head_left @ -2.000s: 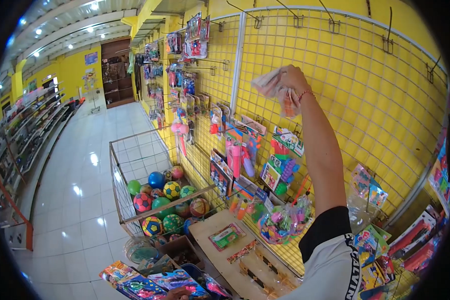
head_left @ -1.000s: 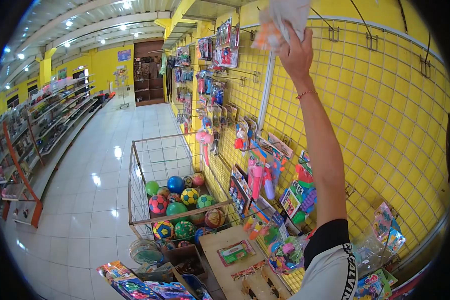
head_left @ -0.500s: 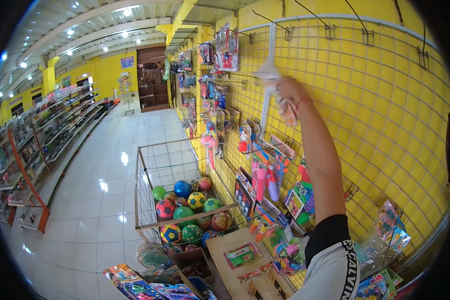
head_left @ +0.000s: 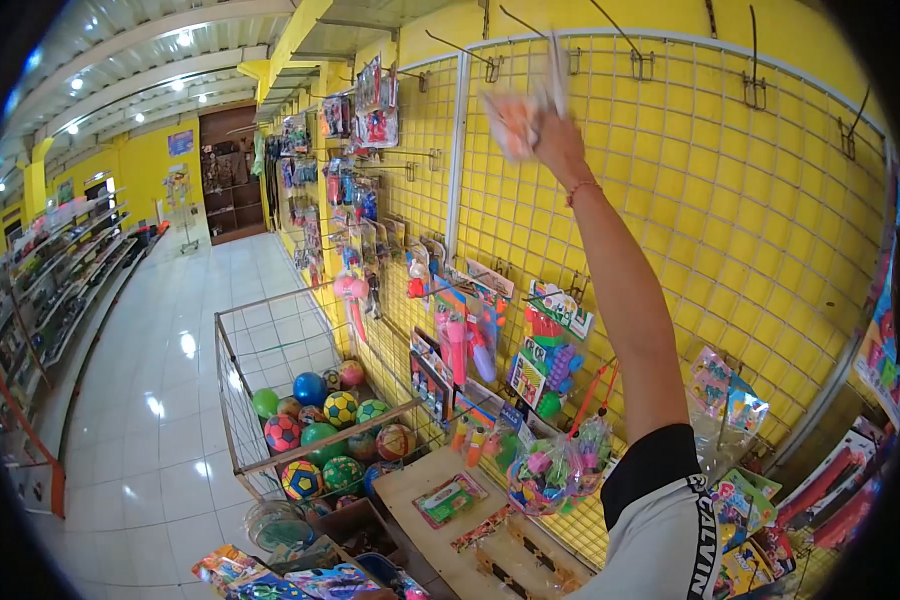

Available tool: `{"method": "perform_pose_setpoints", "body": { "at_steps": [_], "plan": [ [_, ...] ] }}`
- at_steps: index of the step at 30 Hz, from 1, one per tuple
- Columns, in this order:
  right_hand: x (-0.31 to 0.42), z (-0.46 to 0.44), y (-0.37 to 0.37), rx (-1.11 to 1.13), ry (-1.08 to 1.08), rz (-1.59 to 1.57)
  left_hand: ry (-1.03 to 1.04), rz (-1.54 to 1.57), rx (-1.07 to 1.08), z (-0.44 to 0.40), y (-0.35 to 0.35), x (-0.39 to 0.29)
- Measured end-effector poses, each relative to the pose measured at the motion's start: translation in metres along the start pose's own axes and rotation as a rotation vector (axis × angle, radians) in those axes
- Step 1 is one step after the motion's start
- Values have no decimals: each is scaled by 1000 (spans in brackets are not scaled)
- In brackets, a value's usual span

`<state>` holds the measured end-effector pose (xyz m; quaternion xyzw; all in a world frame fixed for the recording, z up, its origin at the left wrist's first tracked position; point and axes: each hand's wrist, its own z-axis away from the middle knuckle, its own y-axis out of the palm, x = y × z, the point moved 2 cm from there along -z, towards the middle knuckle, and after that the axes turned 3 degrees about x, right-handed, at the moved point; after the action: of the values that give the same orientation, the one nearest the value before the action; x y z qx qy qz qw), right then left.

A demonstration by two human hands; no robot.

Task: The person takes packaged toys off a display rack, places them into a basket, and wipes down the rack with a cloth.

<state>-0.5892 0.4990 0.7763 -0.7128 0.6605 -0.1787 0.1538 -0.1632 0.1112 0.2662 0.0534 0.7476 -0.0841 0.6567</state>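
Note:
My right hand [head_left: 558,140] is raised high before the wire grid panel [head_left: 610,230] on the yellow wall. Its fingers are closed around a cloth [head_left: 515,122], pale with orange patches, which is smeared by motion. Whether the cloth touches the wires I cannot tell. Close above the hand, metal display hooks [head_left: 625,30] stick out along the top of the panel. My left hand does not show.
Packaged toys [head_left: 460,335] hang low on the grid. A wire cage [head_left: 225,380] holds several colourful balls. Below my arm stands a wooden tabletop [head_left: 420,490] with packaged items. Stocked shelves [head_left: 45,290] line the left side, beyond the tiled floor [head_left: 160,400].
My right hand with the cloth has risen from beside the grid's vertical bar to near the top hooks. The camera view has turned to the right.

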Motion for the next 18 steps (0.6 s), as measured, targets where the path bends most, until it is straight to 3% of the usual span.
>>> {"method": "perform_pose_setpoints", "body": {
  "at_steps": [2, 4, 6, 8, 9, 10, 11, 13, 14, 16, 17, 18],
  "plan": [
    [-9, 33, -5, 321, 266, -168, 43, 15, 50, 15, -4, 15],
    [2, 47, -4, 558, -26, 101, -110, 244, 99, 28, -9, 21],
    [29, 72, -18, 492, -553, 131, -151, 207, 95, 36, -17, -4],
    [70, 94, -60, 181, -786, -60, -225, 131, 64, 36, -26, -44],
    [79, 97, -85, 183, -774, -45, -260, 95, 44, 37, -29, -59],
    [89, 98, -112, 126, -671, -207, -294, 62, 18, 41, -31, -65],
    [96, 98, -129, 65, -571, -370, -160, 118, -32, 46, -32, -64],
    [70, 95, -153, -205, -318, -525, -154, 130, -60, 59, -43, -50],
    [24, 73, -140, -135, -347, 226, -148, 141, -91, 68, -48, -46],
    [-14, 84, -135, 8, 50, 163, -111, 139, -151, 87, -51, -60],
    [-32, 91, -132, 74, 247, 155, 12, 48, -100, 94, -58, -48],
    [-42, 103, -129, 243, 287, 221, 137, -42, -48, 102, -64, -40]
  ]
}}
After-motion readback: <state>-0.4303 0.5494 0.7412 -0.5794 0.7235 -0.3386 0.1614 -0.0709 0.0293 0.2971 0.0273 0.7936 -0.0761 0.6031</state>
